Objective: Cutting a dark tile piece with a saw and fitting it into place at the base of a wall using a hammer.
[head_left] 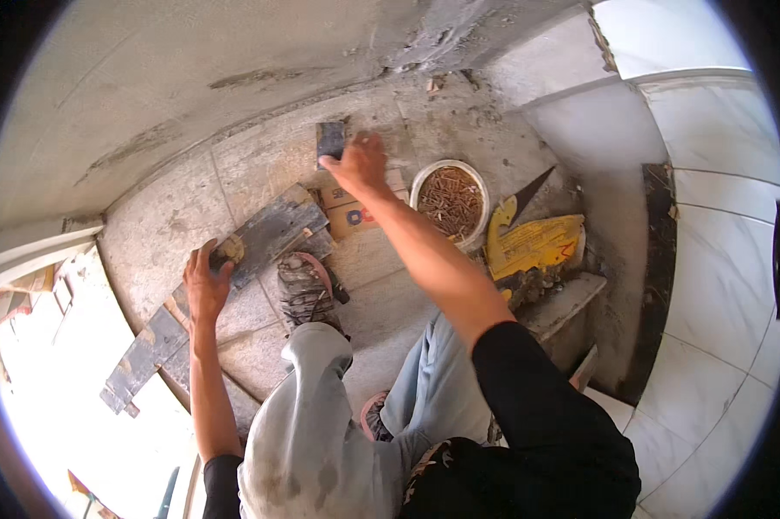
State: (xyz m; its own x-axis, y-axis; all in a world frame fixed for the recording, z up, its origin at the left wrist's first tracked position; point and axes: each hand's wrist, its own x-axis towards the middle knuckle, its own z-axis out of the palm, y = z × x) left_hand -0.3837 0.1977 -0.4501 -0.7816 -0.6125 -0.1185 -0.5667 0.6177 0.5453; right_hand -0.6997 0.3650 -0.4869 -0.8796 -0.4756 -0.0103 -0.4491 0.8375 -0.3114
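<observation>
My left hand [207,278], its fingers apart and bent, is beside long dark grey boards [269,235] that lie in a ragged diagonal strip over the pale floor tiles. My right hand [357,164] is stretched forward, slightly blurred, its thumb touching a small dark rectangular block [329,138] and its fingers loosely curled to the right of it. Below that hand lies torn cardboard [347,221]. A white round tub [449,201] full of rusty nails or screws stands to the right of it.
A yellow saw handle and sheet [533,244] lie right of the tub on a low ledge [563,303]. A plastered wall [191,95] curves behind, white tiled wall [710,285] is at right, and a bright opening is at lower left. My shoe [303,290] is beside the boards.
</observation>
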